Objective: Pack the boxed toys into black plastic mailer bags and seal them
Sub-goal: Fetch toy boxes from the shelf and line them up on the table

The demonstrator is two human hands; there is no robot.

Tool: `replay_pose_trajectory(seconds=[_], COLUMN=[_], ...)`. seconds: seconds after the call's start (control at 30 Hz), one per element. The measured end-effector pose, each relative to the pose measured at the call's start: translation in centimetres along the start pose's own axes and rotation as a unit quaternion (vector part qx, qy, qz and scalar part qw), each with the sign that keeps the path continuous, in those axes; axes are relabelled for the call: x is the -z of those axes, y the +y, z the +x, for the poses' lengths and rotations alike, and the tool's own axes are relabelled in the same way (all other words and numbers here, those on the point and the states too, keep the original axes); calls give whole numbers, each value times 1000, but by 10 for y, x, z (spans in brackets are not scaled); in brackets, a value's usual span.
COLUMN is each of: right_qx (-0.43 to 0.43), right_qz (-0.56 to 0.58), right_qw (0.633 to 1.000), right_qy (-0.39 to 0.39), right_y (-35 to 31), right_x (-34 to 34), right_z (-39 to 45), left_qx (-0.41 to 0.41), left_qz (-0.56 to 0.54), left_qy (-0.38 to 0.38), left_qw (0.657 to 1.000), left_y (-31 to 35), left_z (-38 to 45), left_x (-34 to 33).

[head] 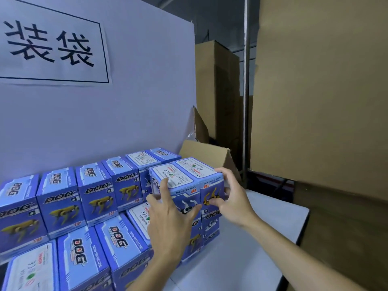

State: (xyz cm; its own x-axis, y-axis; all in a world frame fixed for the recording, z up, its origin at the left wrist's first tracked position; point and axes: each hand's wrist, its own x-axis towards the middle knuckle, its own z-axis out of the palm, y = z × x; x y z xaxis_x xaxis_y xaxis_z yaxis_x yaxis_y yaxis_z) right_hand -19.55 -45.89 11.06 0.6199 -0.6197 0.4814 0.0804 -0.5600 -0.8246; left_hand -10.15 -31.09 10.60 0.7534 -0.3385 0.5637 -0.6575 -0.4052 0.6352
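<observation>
Several blue toy boxes marked "DOG" stand stacked in rows on a white table. At the stack's right end, two boxes sit side by side on top of others. My left hand presses against the left one, a box with a white dog picture, fingers spread on its front and side. My right hand grips the right one, a box with a yellow dog picture, thumb on its front and fingers over its far edge. No black mailer bag is in view.
A white board with a printed sign stands behind the stack. An open cardboard carton sits behind the boxes at the right. Tall cardboard cartons rise at the right, beside a metal pole.
</observation>
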Motion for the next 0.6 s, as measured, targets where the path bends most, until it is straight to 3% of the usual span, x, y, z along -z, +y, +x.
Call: replay_pose_trajectory(seconds=[0.23,0.6], right_qx=[0,-24], right_qz=[-34,-87], right_qw=[999,995], right_qy=[-26,-51], right_y=[7,10], right_x=[1,-4], right_z=[18,28], left_qx=[-66,-57], left_qz=[-62,-76], left_qy=[-30,-31], left_qw=[995,995], left_y=[-16,-21], left_z=[11,22], left_x=[-6,-12])
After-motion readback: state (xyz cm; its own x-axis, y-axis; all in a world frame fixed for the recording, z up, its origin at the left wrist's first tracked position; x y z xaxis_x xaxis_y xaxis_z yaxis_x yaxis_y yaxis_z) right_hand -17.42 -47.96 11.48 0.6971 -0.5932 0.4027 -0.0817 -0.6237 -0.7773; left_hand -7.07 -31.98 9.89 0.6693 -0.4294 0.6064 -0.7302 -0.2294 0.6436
